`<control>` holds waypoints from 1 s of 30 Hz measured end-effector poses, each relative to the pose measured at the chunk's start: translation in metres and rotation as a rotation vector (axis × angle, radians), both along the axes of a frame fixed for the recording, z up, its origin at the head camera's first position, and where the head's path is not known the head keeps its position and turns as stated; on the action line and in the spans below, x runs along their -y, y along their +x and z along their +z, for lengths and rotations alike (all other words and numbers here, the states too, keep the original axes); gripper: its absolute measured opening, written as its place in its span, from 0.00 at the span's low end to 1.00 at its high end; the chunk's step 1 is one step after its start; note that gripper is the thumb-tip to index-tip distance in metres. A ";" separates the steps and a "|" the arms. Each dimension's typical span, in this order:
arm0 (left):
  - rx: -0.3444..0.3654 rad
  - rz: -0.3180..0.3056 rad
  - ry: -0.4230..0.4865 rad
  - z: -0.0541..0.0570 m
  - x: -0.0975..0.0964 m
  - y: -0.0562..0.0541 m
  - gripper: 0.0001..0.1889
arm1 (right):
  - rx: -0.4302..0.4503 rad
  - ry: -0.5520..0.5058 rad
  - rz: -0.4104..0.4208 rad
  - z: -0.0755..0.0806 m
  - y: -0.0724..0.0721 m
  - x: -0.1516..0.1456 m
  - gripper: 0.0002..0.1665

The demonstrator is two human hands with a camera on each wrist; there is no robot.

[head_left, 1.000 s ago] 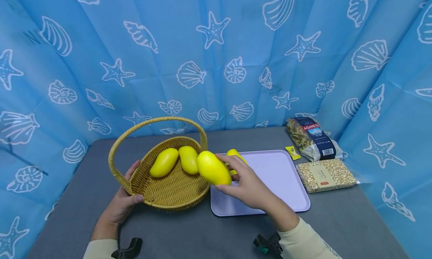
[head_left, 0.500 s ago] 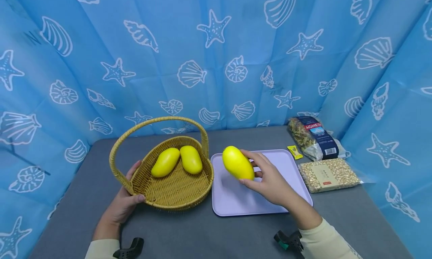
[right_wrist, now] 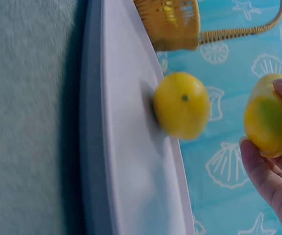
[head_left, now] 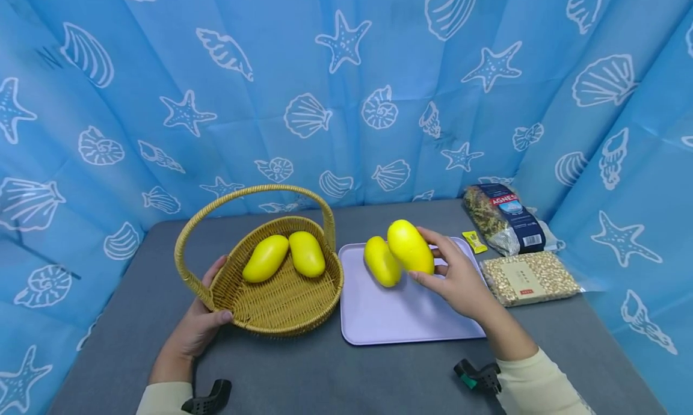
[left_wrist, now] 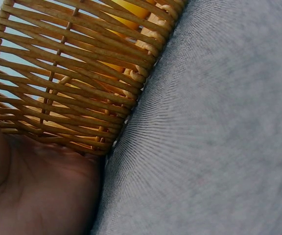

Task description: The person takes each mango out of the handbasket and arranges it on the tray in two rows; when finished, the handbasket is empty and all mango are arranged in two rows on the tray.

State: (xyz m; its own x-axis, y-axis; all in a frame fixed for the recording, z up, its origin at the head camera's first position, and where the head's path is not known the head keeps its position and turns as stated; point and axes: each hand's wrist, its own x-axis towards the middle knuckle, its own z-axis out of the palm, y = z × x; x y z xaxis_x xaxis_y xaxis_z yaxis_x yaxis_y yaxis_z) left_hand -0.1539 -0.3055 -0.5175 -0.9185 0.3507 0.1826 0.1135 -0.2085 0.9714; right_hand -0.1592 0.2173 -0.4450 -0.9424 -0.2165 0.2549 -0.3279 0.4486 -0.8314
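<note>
My right hand [head_left: 457,276] grips a yellow mango [head_left: 410,246] by its right side, held above the lilac tray [head_left: 373,325]. Another mango [head_left: 382,261] lies on the tray, just left of the held one; the right wrist view shows a gap between the held mango [right_wrist: 270,117] and the lying mango [right_wrist: 181,105]. On the left, my left hand [head_left: 197,325] holds the rim of a wicker basket [head_left: 287,319], thumb over the edge and fingers mostly hidden behind the wall. Two mangoes [head_left: 307,254] rest inside it, side by side at the back.
Right of the tray lie a pasta bag [head_left: 506,219], a small yellow packet [head_left: 474,242] and a clear pack of pale grains or beans [head_left: 530,278]. The basket's tall handle [head_left: 254,189] arches over it. A blue shell-patterned curtain [head_left: 346,102] hangs behind the grey table [head_left: 325,379].
My right hand has carried the mango from the basket's right edge rightward over the tray, uncovering the mango lying there. My left hand and the basket have stayed in place.
</note>
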 end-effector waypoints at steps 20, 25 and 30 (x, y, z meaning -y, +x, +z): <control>-0.028 -0.039 0.017 -0.002 0.004 0.000 0.56 | 0.194 0.169 -0.211 -0.019 -0.016 -0.018 0.47; -0.023 -0.041 0.022 0.000 0.002 0.000 0.57 | 0.199 0.180 -0.186 -0.026 -0.018 -0.019 0.45; -0.032 -0.048 0.029 0.001 0.001 0.000 0.56 | 0.168 0.196 -0.162 -0.032 -0.020 -0.018 0.42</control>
State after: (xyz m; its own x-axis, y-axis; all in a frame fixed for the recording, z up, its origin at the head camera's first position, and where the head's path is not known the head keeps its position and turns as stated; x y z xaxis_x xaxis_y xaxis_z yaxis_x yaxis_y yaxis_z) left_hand -0.1540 -0.3069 -0.5168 -0.8942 0.3887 0.2220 0.1333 -0.2423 0.9610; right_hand -0.1793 0.2349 -0.4774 -0.9941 -0.0894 0.0608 -0.1041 0.6412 -0.7603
